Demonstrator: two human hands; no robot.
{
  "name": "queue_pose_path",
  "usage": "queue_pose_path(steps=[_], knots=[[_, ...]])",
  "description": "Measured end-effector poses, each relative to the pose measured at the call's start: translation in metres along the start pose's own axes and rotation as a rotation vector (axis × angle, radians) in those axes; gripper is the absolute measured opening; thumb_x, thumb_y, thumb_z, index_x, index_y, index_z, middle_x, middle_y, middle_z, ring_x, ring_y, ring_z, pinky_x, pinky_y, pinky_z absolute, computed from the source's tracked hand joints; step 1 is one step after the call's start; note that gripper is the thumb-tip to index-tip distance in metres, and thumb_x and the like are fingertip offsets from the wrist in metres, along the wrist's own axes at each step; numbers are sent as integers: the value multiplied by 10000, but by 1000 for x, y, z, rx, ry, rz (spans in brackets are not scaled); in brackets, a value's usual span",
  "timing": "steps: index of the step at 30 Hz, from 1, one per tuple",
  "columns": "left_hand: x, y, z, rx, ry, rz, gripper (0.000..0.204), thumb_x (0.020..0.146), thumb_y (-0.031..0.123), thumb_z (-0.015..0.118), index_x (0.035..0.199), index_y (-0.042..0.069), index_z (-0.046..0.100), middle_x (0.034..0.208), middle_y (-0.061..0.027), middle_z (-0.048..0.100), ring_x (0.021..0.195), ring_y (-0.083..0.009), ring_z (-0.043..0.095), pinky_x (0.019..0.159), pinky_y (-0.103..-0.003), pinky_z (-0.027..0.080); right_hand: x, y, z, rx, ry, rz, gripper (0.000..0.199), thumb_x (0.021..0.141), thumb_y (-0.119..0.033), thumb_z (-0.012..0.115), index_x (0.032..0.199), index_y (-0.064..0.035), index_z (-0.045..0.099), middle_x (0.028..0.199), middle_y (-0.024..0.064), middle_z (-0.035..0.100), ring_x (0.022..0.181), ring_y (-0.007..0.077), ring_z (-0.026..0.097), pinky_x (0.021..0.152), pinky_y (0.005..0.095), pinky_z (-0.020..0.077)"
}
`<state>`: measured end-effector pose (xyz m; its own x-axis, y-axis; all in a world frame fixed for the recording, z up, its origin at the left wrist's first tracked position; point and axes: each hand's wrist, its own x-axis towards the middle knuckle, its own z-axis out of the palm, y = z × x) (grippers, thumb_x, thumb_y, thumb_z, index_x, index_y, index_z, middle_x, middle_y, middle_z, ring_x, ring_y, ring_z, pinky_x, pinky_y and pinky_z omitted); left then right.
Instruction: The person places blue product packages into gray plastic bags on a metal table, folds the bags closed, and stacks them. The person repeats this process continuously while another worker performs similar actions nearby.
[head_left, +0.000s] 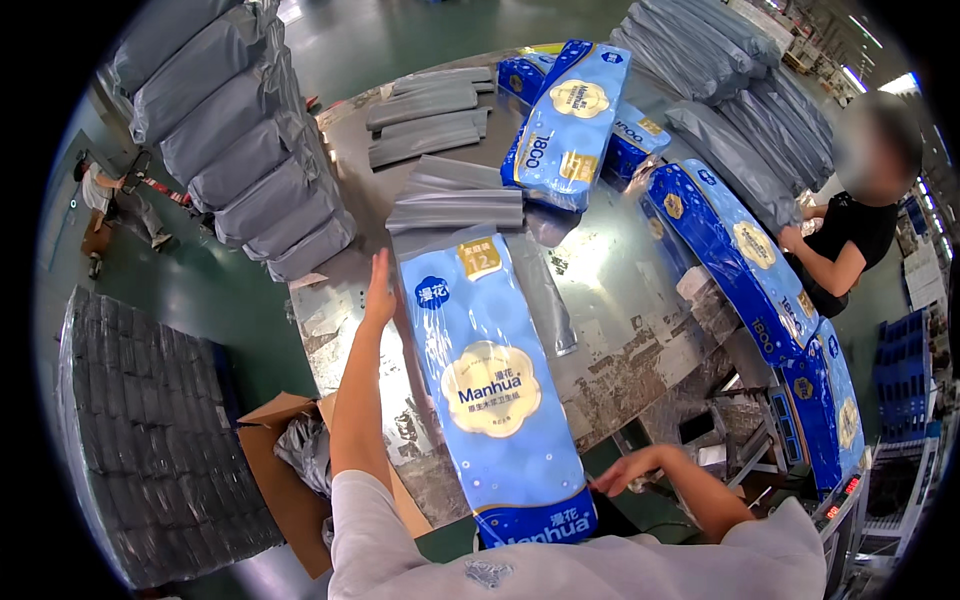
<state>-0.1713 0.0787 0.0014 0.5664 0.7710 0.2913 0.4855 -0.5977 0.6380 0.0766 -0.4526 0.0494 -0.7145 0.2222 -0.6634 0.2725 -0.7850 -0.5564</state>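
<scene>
Steady blue pack (490, 390) with flat, unclamped left hand (378, 292); support near end with right hand (630, 468), can't tell whether clamped.

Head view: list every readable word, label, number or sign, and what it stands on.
I won't quote wording:
Nearest blue package: dark lettering on a cream scalloped badge; emblem, gold label and lower end lettered.
Upper blue package: dark numerals, lettered badge, gold label.
Right blue packages: similar print.
Red display: digits, too small.
Shirt print: too blurred.
</scene>
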Motion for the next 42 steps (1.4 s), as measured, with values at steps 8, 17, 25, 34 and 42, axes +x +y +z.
queue_pose_path(steps=[8,17,25,34,42], knots=[[-21,-16,58,-189,-189,-11,447,703,-133,390,1116,22,459,1293,-208,379,1173,-294,411,983,-339,307,-10,-152,-170,-994,1428,-476,194,759,-164,558,896,-36,606,902,122,598,806,321,579,721,357,477],[-137,56,46,-769,-380,-240,432,757,-130,498,1147,20,391,1095,-87,506,1057,-162,464,922,-282,371,43,-149,-241,-1485,1301,-206,220,733,-168,543,917,-49,562,936,151,556,838,291,575,734,360,477],[-107,94,62,202,14,66,201,750,140,522,927,46,537,957,-132,547,894,-323,500,804,-400,393,43,-164,-268,-589,1552,-468,106,688,-165,584,740,-79,617,708,122,610,667,292,583,607,364,456],[-128,121,58,-90,275,-254,122,798,-48,408,872,49,420,750,-87,453,696,-198,450,689,-279,400,29,-153,-154,-352,1637,-1134,49,804,-29,517,851,-14,516,919,110,592,797,229,580,670,312,460],[-174,117,85,-181,200,-385,148,840,173,456,794,61,371,769,-92,509,666,-220,499,613,-314,428,67,-114,-147,-530,1809,-1058,158,825,-37,472,978,-30,438,1000,167,544,935,345,549,754,373,462]])
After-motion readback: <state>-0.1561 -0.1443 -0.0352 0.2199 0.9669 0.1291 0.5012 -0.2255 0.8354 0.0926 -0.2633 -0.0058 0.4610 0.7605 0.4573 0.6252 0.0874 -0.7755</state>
